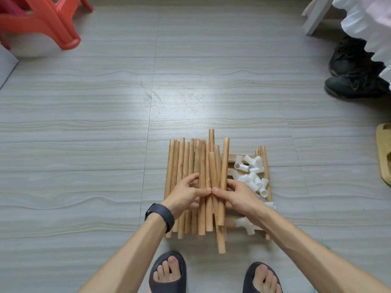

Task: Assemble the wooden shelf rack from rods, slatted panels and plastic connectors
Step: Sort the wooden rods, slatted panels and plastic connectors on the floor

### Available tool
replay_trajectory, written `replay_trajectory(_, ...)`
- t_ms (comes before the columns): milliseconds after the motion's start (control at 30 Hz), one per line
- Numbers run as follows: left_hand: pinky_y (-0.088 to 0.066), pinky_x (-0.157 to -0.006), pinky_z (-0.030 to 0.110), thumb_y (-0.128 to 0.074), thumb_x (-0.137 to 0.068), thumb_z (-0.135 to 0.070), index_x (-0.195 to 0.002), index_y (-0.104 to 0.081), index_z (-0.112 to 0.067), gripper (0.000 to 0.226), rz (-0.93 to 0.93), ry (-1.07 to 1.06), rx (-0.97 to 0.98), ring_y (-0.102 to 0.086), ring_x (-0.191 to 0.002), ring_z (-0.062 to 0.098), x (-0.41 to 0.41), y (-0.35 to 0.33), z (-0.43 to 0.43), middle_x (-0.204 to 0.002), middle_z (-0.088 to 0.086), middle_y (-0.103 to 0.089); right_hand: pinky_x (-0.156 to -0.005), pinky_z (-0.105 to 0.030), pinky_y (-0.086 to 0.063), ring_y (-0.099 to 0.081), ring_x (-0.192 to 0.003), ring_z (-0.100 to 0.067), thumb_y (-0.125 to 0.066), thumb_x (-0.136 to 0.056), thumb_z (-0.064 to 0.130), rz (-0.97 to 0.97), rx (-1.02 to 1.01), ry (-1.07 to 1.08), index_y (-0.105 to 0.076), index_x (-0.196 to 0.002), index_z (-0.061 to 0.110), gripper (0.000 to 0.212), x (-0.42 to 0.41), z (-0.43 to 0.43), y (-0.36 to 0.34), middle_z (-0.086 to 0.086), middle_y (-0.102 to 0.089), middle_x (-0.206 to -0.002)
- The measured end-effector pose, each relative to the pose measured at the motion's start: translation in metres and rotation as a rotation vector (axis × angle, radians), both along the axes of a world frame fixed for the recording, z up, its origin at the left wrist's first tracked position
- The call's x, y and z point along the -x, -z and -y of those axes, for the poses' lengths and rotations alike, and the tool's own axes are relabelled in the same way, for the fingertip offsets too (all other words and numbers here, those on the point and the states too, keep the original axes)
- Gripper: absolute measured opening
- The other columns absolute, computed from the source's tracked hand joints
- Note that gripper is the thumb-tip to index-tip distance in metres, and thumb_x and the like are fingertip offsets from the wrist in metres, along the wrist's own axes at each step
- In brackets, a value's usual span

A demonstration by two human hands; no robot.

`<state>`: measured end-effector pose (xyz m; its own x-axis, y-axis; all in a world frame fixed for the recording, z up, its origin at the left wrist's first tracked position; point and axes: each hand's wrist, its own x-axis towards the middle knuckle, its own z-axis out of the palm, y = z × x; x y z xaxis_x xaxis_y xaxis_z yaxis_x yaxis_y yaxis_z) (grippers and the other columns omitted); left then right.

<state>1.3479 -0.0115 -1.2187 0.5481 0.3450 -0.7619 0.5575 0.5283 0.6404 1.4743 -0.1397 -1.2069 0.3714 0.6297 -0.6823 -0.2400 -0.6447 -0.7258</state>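
Several rods (183, 161) atop mostly hidden panels (231, 157)

Red plastic stool (42, 24) top left; 2 black shoes (355, 85) beside white frilled cloth (368, 22); tan slipper (384, 153) right edge.

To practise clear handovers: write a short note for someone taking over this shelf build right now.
Hands: the left hand and right hand both grip a few rods in the middle of the pile, with the thumbs meeting on top.
Rods: they lie in a loose pile on a panel on the floor.
Connectors: they are heaped loose on the panel, to the right of the rods.
Done: nothing is joined yet.
Left: sort the parts, push the rods into the connectors, and fit the panel.
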Motion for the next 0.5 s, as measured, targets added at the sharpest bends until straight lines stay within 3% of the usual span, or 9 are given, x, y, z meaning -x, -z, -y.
replay_trajectory(67,-0.06,-0.067,0.032,-0.075,-0.087,-0.009,-0.154,-0.031,-0.021,0.081,-0.004,-0.029,-0.058,-0.069,-0.099,0.023,0.012,-0.01,-0.013,-0.149,0.012,-0.043,-0.087,-0.031,-0.059,-0.073,-0.095,-0.009,-0.07,-0.093,0.03,0.05,-0.015,-0.072,-0.067,-0.119,0.019,0.029,0.005,-0.015,-0.011,0.003,-0.076,-0.104)
replay_trajectory(200,-0.061,-0.082,0.048,-0.069,-0.09,-0.003,-0.135,-0.055,-0.02,0.05,0.05,-0.063,-0.1,-0.073,-0.096,0.026,0.049,-0.023,-0.044,-0.113,0.004,-0.073,-0.083,-0.027,-0.058,-0.072,-0.093,-0.006,-0.066,-0.094,0.038,0.116,0.014,-0.252,-0.065,-0.12,0.026,0.029,0.031,-0.055,-0.027,0.009,-0.075,-0.103)
replay_trajectory(267,-0.062,-0.078,0.046,-0.066,-0.089,0.001,-0.126,-0.061,-0.024,0.045,0.03,-0.086,-0.132,-0.074,-0.092,0.026,0.072,-0.025,-0.056,-0.105,0.007,-0.075,-0.09,-0.032,-0.057,-0.07,-0.096,-0.008,-0.063,-0.095,0.04,0.174,0.044,-0.333,-0.063,-0.119,0.027,0.028,0.053,-0.076,-0.027,0.009,-0.073,-0.103)
replay_trajectory(400,-0.061,-0.067,0.038,-0.06,-0.09,0.006,-0.111,-0.062,-0.028,0.04,-0.087,-0.164,-0.159,-0.074,-0.082,0.023,0.123,-0.016,-0.072,-0.103,0.012,-0.075,-0.095,-0.037,-0.055,-0.068,-0.101,-0.014,-0.059,-0.097,0.038,0.2,0.081,-0.409,-0.063,-0.121,0.026,0.027,0.113,-0.113,-0.002,0.007,-0.071,-0.107)
replay_trajectory(500,-0.062,-0.064,0.038,-0.057,-0.09,0.01,-0.121,-0.059,-0.022,0.044,-0.213,-0.2,-0.162,-0.073,-0.087,0.029,0.157,0.002,-0.083,-0.109,0.018,-0.071,-0.09,-0.038,-0.058,-0.069,-0.099,-0.02,-0.056,-0.096,0.04,0.162,0.124,-0.438,-0.063,-0.12,0.025,0.03,0.157,-0.132,0.027,0.002,-0.071,-0.11)
